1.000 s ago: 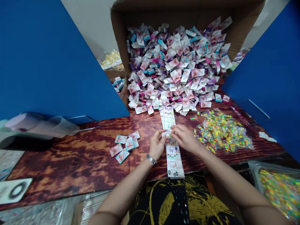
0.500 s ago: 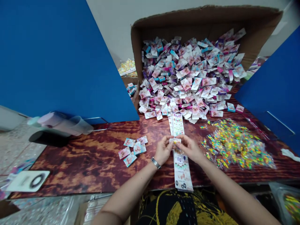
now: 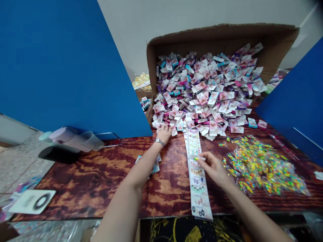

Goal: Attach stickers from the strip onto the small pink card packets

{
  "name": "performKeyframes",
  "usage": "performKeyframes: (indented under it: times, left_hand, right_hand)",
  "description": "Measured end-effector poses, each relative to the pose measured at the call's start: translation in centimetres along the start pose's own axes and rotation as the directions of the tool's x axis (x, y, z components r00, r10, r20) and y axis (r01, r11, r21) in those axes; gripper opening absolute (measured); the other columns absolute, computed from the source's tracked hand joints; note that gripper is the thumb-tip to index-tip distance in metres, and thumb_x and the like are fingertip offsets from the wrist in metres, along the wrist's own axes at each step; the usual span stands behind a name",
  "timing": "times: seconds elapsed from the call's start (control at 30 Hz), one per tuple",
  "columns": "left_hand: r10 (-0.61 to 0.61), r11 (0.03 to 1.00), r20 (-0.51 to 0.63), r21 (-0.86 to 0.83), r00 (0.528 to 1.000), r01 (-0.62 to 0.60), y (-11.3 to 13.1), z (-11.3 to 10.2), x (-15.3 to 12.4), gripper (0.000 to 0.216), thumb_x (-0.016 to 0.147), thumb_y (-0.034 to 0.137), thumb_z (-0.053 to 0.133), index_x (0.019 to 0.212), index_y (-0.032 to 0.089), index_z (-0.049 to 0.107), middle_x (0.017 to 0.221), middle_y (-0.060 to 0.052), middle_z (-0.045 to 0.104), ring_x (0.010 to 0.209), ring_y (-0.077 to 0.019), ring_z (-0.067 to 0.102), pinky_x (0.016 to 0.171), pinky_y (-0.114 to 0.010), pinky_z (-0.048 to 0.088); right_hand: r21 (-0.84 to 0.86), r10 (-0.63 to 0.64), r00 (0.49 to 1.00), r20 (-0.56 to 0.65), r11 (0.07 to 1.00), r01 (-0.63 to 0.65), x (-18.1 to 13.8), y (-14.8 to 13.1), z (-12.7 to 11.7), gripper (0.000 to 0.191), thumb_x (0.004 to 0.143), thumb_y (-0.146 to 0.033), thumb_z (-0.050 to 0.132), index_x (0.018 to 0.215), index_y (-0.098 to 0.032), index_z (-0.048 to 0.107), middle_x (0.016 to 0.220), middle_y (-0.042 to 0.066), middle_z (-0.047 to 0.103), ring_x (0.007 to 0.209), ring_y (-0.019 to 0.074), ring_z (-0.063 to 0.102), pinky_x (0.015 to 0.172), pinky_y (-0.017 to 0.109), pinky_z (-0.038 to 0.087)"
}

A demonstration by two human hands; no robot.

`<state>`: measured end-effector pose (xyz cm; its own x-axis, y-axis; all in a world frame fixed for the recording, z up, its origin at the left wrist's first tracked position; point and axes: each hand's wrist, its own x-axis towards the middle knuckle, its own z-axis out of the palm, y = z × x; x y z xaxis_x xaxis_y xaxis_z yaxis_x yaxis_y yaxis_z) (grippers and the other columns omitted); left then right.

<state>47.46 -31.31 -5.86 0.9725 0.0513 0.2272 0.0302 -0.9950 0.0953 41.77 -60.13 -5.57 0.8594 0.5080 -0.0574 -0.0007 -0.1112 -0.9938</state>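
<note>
My left hand [image 3: 164, 133] reaches forward to the front left edge of a heap of small printed boxes [image 3: 202, 97]. Its fingers are stretched out over the nearest boxes, and I cannot see any box gripped in them. My right hand [image 3: 214, 168] pinches a small clear packet with yellow and green pieces [image 3: 197, 158]. The packet is above a long printed paper strip [image 3: 199, 191] lying on the table. Several small filled-looking boxes [image 3: 155, 167] lie to the left, partly hidden under my left forearm.
The heap spills from a big cardboard box [image 3: 224, 33] lying open towards me. Many colourful little packets [image 3: 267, 164] are piled on the wooden table [image 3: 101, 181] at right. Blue panels [image 3: 70, 74] flank the box. Plastic cups [image 3: 88, 141] and a white device [image 3: 32, 201] are at left.
My left hand has left the small packet and moved forward and left to the box heap. The right hand keeps the packet, slightly lower and to the right. The view has tilted slightly.
</note>
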Motion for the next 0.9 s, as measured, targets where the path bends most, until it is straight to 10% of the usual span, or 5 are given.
performKeyframes:
  times: [0.2,0.3,0.37,0.47,0.9]
  left_hand:
    - [-0.107,0.95,-0.121,-0.304,0.987,0.066,1.3,-1.8,-4.7,0.036,0.08,0.018,0.051,0.116,0.014,0.048,0.109,-0.013,0.056,0.101,-0.0226,0.054,0.083,-0.036,0.049]
    - [-0.297,0.456,-0.039,-0.884,0.954,0.106,3.3,-2.9,-8.1,0.039,0.076,0.024,0.057,0.114,0.016,0.05,0.104,-0.008,0.06,0.089,-0.0179,0.06,0.076,-0.031,0.051]
    - [-0.323,0.076,0.09,-0.99,0.942,0.121,4.9,-3.4,-10.1,0.041,0.071,0.023,0.063,0.11,0.016,0.054,0.1,-0.007,0.063,0.088,-0.018,0.061,0.074,-0.029,0.05]
    - [-0.324,-0.184,0.168,-0.977,0.931,0.112,6.8,-4.0,-12.0,0.045,0.064,0.019,0.067,0.108,0.016,0.058,0.101,-0.007,0.063,0.092,-0.019,0.059,0.073,-0.027,0.049]
    - [-0.058,0.081,-0.014,-0.997,0.998,-0.01,8.0,-5.2,-12.2,0.04,0.07,0.016,0.064,0.109,0.018,0.055,0.116,-0.01,0.057,0.105,-0.0213,0.057,0.08,-0.029,0.051]
  right_hand:
    - [0.171,0.05,0.998,-0.024,0.984,-0.045,0.1,-1.5,-0.1,0.025,0.078,-0.038,0.066,0.091,-0.02,0.055,0.081,0.0,0.058,0.073,0.0131,0.055,0.065,0.025,0.045]
    - [0.271,0.082,0.996,-0.048,0.96,-0.066,0.6,-2.7,0.6,0.029,0.075,-0.038,0.068,0.094,-0.02,0.055,0.083,0.001,0.06,0.072,0.0126,0.055,0.063,0.024,0.046]
    - [0.286,0.096,0.994,-0.06,0.955,-0.075,1.0,-3.3,1.1,0.03,0.074,-0.037,0.068,0.094,-0.019,0.055,0.081,0.001,0.06,0.067,0.0115,0.054,0.059,0.023,0.045]
    - [0.274,0.145,0.988,-0.049,0.953,-0.126,1.3,-3.5,1.7,0.029,0.072,-0.037,0.068,0.089,-0.018,0.055,0.075,0.0,0.059,0.059,0.0098,0.052,0.054,0.023,0.042]
    - [0.274,0.197,0.971,0.136,0.934,-0.228,1.0,-5.2,0.3,0.027,0.067,-0.033,0.071,0.084,-0.017,0.059,0.073,0.0,0.06,0.055,0.0077,0.05,0.052,0.022,0.038]
